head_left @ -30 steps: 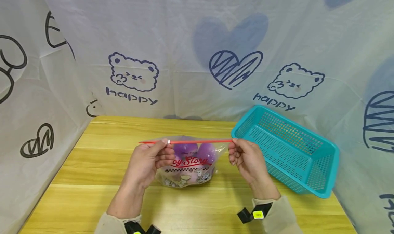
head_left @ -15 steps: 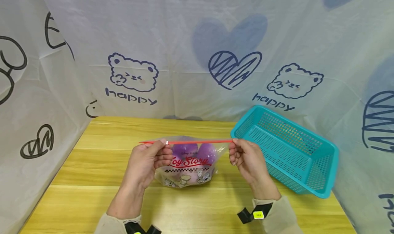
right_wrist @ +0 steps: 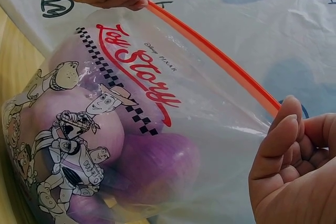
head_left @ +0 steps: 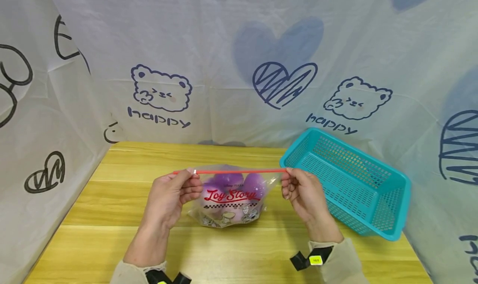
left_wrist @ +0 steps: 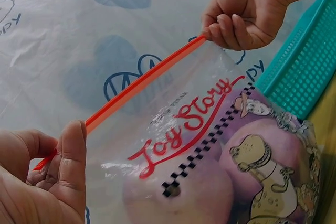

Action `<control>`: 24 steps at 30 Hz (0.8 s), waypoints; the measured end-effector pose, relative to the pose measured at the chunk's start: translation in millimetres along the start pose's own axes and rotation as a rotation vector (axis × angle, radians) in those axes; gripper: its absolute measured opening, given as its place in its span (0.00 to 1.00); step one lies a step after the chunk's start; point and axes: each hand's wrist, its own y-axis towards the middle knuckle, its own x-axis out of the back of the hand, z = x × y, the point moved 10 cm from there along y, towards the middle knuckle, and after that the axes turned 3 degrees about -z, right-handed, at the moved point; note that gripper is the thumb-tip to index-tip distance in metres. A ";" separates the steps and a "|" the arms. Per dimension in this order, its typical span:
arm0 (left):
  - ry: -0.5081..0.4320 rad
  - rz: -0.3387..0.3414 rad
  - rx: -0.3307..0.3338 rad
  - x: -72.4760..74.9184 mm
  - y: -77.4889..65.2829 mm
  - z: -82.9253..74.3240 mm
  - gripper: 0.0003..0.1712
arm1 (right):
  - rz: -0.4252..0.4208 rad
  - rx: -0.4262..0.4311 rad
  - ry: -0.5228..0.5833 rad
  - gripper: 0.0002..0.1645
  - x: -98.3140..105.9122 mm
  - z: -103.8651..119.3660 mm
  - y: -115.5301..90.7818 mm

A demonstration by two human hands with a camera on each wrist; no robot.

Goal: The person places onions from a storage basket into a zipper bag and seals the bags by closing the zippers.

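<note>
A clear zip bag (head_left: 231,205) with red "Toy Story" print and cartoon figures stands on the table, bulging with several purple onions (right_wrist: 155,163). Its red zip strip (head_left: 239,171) is stretched straight between both hands. At the left end, my left hand (head_left: 168,197) pinches the strip between thumb and forefinger, right by a small white slider (head_left: 194,172). My right hand (head_left: 304,192) pinches the opposite top corner, other fingers curled below. In the left wrist view the left thumb and fingers (left_wrist: 39,177) cover the slider.
A turquoise perforated basket (head_left: 405,205) stands at the right, close beyond the right hand. The yellow wood-grain table (head_left: 93,234) ends at a white printed cloth (head_left: 224,47) hanging behind and at the sides.
The left hand and the white slider have moved left along the strip, toward its end. The right hand and the bag have shifted slightly right.
</note>
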 end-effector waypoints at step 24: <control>-0.081 -0.057 -0.031 22.6 -8.8 -15.1 0.20 | 0.056 -0.049 0.019 0.24 -5.2 -2.3 -5.0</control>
